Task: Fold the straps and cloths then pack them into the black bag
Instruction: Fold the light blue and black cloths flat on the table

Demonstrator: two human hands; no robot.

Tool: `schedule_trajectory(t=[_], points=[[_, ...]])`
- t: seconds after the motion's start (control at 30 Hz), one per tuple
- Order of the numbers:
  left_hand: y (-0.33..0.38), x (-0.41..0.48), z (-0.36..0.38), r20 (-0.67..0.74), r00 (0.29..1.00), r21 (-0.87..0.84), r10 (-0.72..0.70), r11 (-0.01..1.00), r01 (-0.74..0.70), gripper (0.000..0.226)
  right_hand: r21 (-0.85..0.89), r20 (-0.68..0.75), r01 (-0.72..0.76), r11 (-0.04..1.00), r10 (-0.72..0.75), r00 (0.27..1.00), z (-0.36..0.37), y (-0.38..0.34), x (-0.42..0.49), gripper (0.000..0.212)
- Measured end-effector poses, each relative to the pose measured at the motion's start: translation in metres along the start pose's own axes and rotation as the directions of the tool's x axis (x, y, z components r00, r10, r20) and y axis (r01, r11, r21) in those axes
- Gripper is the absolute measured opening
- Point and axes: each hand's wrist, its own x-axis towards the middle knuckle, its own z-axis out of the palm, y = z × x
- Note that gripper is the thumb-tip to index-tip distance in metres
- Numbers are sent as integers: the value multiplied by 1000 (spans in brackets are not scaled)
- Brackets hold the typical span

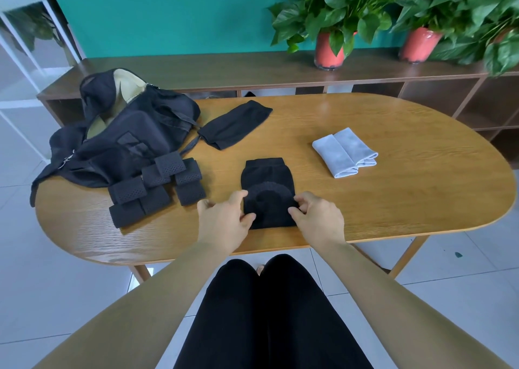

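A black knit sleeve (266,183) lies flat near the front edge of the wooden table (393,200). My left hand (224,220) pinches its near left corner and my right hand (317,217) pinches its near right corner. Several folded black perforated straps (157,189) sit to the left of it. The open black bag (120,133) slumps at the table's left end, with its tan lining showing. A second black sleeve (236,124) lies by the bag. Two folded grey cloths (345,152) rest to the right.
Behind the table runs a low wooden shelf (224,68) with two potted plants (331,48) in red pots at the right. The floor is white tile. My legs in black trousers are below the table's front edge.
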Motion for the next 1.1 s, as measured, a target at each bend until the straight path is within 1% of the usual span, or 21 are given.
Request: schedule_trajectory(t=[0.13, 0.2, 0.27, 0.33, 0.4, 0.43, 0.47, 0.5, 0.53, 0.57, 0.63, 0.67, 0.8, 0.9, 0.97, 1.03, 1.1], points=[[-1, 1, 3, -20, 999, 63, 32, 998, -31, 38, -24, -42, 28, 999, -29, 999, 5, 2, 0, 33], [-2, 0, 2, -76, 994, 114, 83, 991, -74, 31, -41, -61, 40, 998, -43, 997, 6, 1, -1, 32], [-3, -2, 3, -133, 971, 144, 198, 973, -178, 23, -53, -72, 44, 998, -48, 996, 7, 1, -1, 33], [-2, -4, 5, -160, 918, 135, 362, 930, -343, 27, -66, -121, 77, 995, -85, 989, 9, 2, -3, 33], [-3, -6, 8, -97, 853, 186, 513, 851, -491, 37, -128, -207, 204, 971, -228, 952, 10, 4, -7, 31], [-4, -7, 9, -44, 833, 215, 552, 819, -532, 40, -178, -235, 287, 941, -324, 916, 10, 6, -9, 30], [-5, -9, 10, 12, 826, 228, 564, 803, -551, 42, -227, -222, 372, 900, -420, 880, 11, 8, -11, 30], [-8, -11, 12, 64, 829, 236, 555, 799, -553, 42, -265, -167, 456, 850, -506, 846, 12, 10, -14, 31], [-10, -12, 13, 112, 838, 241, 534, 804, -544, 45, -294, -94, 524, 799, -570, 816, 13, 13, -16, 32], [-12, -13, 13, 159, 844, 256, 512, 804, -536, 52, -316, -10, 565, 762, -598, 801, 14, 16, -19, 37], [-12, -15, 15, 240, 839, 290, 487, 789, -541, 63, -364, 150, 587, 723, -576, 803, 16, 24, -23, 52], [-13, -17, 17, 268, 835, 294, 481, 785, -546, 64, -379, 211, 587, 715, -551, 808, 16, 28, -25, 58], [-16, -21, 19, 314, 831, 259, 460, 800, -541, 61, -386, 354, 597, 703, -485, 800, 12, 31, -28, 72], [-16, -19, 15, 350, 825, 275, 444, 793, -544, 62, -374, 413, 610, 699, -463, 784, 6, 28, -27, 80], [-17, -14, 12, 336, 826, 281, 452, 789, -546, 65, -307, 405, 593, 744, -462, 789, 0, 23, -25, 77], [-17, -6, 7, 286, 834, 253, 472, 802, -541, 67, -213, 363, 557, 802, -465, 808, -6, 19, -21, 72], [-19, 4, 1, 229, 849, 226, 476, 823, -522, 70, -151, 278, 522, 840, -470, 838, -10, 15, -12, 69]])
